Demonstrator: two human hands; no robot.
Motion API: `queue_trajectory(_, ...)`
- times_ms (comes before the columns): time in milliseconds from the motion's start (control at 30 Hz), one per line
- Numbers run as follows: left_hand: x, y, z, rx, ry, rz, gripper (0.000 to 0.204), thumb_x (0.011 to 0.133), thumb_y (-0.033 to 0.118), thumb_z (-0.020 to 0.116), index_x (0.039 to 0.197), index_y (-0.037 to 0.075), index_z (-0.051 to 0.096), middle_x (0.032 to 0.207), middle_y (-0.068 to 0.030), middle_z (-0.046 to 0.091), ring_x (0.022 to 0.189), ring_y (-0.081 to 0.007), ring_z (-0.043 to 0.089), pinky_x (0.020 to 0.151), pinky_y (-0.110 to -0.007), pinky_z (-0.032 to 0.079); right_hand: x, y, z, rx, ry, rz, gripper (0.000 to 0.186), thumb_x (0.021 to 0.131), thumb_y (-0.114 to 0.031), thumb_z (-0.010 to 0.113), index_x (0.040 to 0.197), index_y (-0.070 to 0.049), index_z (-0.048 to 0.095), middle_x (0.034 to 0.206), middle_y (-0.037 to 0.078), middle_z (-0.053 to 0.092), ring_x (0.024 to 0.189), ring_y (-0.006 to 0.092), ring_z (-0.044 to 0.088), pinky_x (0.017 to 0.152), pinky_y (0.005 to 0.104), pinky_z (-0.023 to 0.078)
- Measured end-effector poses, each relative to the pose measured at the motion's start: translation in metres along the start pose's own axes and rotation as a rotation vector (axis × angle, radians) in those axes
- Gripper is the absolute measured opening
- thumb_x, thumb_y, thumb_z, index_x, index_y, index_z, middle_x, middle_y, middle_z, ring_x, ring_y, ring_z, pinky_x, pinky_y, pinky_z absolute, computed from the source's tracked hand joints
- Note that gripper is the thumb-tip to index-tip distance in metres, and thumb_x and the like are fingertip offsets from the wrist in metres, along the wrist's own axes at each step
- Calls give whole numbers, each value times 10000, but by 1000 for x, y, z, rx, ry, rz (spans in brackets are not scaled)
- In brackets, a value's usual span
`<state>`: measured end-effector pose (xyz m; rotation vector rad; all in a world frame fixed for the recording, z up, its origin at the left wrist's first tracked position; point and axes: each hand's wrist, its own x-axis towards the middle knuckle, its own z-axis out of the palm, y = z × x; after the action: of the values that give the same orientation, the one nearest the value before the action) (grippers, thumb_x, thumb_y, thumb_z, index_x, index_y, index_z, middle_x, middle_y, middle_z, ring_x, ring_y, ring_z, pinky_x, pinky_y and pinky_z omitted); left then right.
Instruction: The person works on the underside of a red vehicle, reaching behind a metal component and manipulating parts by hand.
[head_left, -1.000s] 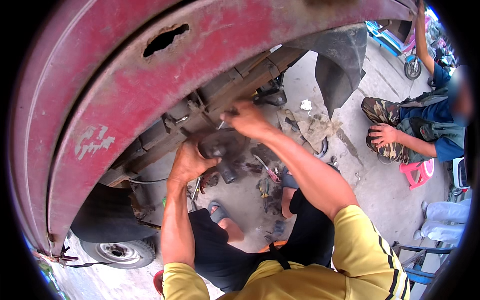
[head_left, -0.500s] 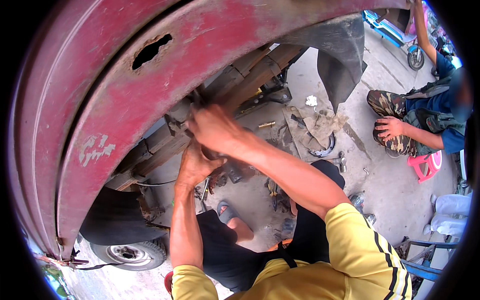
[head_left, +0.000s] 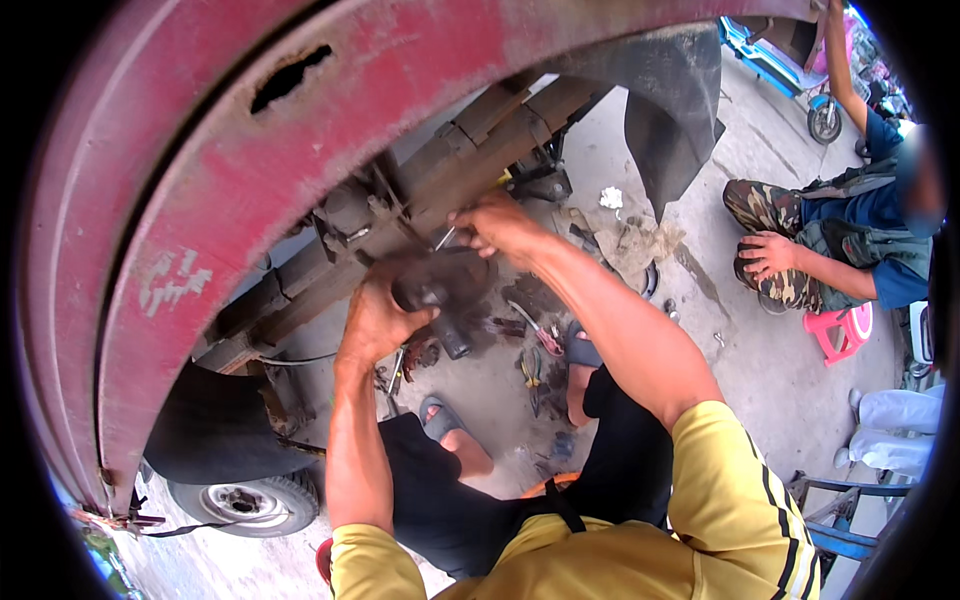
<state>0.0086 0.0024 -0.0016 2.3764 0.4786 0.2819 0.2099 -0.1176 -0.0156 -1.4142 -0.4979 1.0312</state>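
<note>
Under the red wheel arch (head_left: 400,75), a dark, greasy hub part (head_left: 450,275) is mounted at the axle, round with a short cylindrical stub pointing toward me. My left hand (head_left: 368,318) grips its left edge, the thumb lying across the front. On the far right side of the hub, my right hand (head_left: 505,228) pinches a thin shiny metal rod (head_left: 445,238), whose tip reaches toward the top of the hub. The rod's exact kind is too small to tell. Behind both hands run the rusty leaf springs (head_left: 480,150).
Pliers (head_left: 530,375) and other tools lie on the stained concrete between my feet. A rag (head_left: 635,245) sits farther right. Another person (head_left: 800,235) squats at the right beside a pink stool (head_left: 838,333). A wheel (head_left: 245,503) stands at lower left.
My right hand has moved right and away from the left one, uncovering the hub and the thin rod. My left hand has stayed near the hub's edge. The view has shifted slightly.
</note>
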Motion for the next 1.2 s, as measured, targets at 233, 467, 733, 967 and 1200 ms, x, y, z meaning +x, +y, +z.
queue_trajectory(233, -1, -39, 10, -158, 40, -70, 644, 632, 115, 886, 1188, -58, 612, 1063, -159, 711, 985, -227, 675, 900, -338, 534, 40, 37, -13, -10, -157, 209, 191, 977, -182, 642, 809, -97, 606, 610, -79, 401, 471, 35, 287, 421, 237, 219)
queue_trajectory(467, 4, -16, 10, -138, -27, -52, 655, 687, 77, 880, 1257, -69, 592, 1141, -158, 711, 1046, -212, 671, 950, -328, 520, 24, 25, -18, -231, -84, 106, 108, 925, -168, 691, 868, -78, 671, 616, -65, 432, 482, 53, 319, 425, 250, 242)
queue_trajectory(733, 3, -13, 2, -130, -47, -77, 652, 684, 56, 863, 1269, -59, 599, 1134, -144, 718, 1026, -207, 681, 950, -331, 525, 44, 26, -6, -567, -34, -322, 261, 851, -287, 699, 926, -38, 669, 813, 131, 561, 772, 243, 516, 678, 412, 398)
queue_trajectory(967, 2, -20, 6, -74, 0, -89, 666, 672, 69, 870, 1279, -34, 614, 1131, -146, 721, 1014, -196, 685, 938, -325, 531, 24, -8, 28, -644, -43, -805, 295, 844, -191, 583, 1016, 11, 713, 1052, 272, 697, 1089, 393, 660, 930, 474, 497)
queue_trajectory(1200, 1, -7, 3, -58, -24, -79, 687, 687, 74, 873, 1302, -49, 594, 1152, -149, 710, 1050, -210, 672, 973, -330, 517, 47, 11, 28, -503, 229, -715, 280, 862, -169, 564, 1013, 18, 708, 1020, 270, 699, 1022, 409, 666, 850, 465, 513)
